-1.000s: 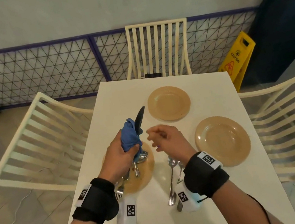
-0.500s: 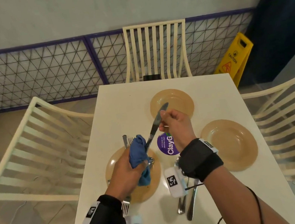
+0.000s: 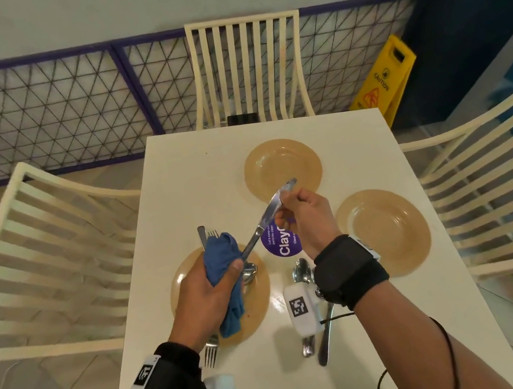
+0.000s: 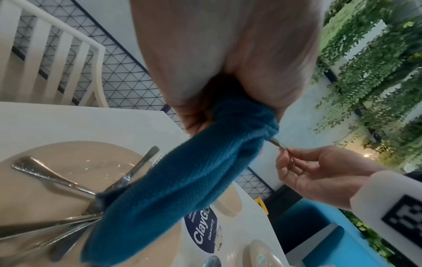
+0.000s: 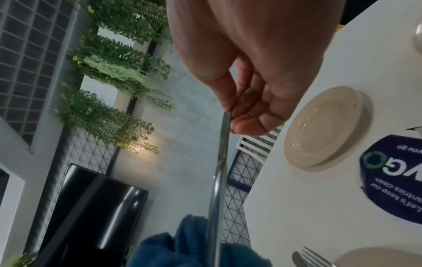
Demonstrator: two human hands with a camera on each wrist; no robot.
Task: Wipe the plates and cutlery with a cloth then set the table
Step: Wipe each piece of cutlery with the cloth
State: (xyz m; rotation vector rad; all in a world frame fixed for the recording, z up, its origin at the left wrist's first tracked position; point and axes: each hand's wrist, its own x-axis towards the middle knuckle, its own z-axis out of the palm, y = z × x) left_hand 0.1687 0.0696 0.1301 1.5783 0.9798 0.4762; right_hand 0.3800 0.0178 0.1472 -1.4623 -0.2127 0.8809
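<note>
My left hand [image 3: 211, 288] grips a blue cloth [image 3: 223, 265] wrapped round the lower end of a steel knife [image 3: 266, 218]. My right hand [image 3: 299, 210] pinches the knife's upper end between thumb and fingertips [image 5: 239, 124]. In the left wrist view the cloth [image 4: 182, 178] hangs down over a tan plate [image 4: 45, 189] that carries several pieces of cutlery [image 4: 57, 178]. Both hands are above this near plate [image 3: 256, 300]. Two more tan plates lie bare, one far [image 3: 281, 166] and one to the right [image 3: 388, 232].
A spoon [image 3: 301, 272] and other cutlery lie on the white table [image 3: 197, 177] under my right wrist. A fork [image 3: 211, 351] pokes out by the near plate. A purple round sticker [image 3: 283, 244] marks the table's middle. Cream chairs stand left [image 3: 36, 253], far [image 3: 248, 69] and right [image 3: 491, 173].
My right hand took hold of the knife's free end and drew it up and to the right. The left hand keeps the cloth round the lower part. The head view tilted down slightly.
</note>
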